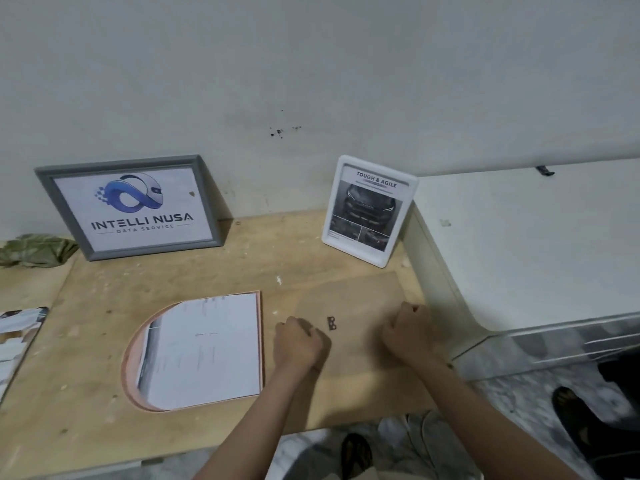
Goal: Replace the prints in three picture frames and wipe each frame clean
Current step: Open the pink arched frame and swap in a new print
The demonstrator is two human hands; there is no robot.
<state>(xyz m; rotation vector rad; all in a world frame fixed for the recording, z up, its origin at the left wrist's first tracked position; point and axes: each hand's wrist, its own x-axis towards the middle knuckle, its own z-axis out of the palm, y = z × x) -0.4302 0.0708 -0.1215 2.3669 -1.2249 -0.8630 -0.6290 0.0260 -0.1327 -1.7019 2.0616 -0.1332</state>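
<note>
Both hands are pressing curled fingers on a face-down frame backing board point(360, 358) lying at the table's point(86, 420) front right corner. The left hand point(299, 342) is sitting just left of the hanger clip point(331, 323), nearer it than the right hand point(408, 329); neither is visibly gripping anything.

- Two bare forearms reach forward from the bottom edge, angled up and slightly left.
- Left hand point(300, 342): fingers curled under into a loose fist, knuckles forward, back of hand up.
- Right hand point(408, 330): likewise curled, fingertips tucked down out of sight.
- The hands sit apart, roughly level.
</note>
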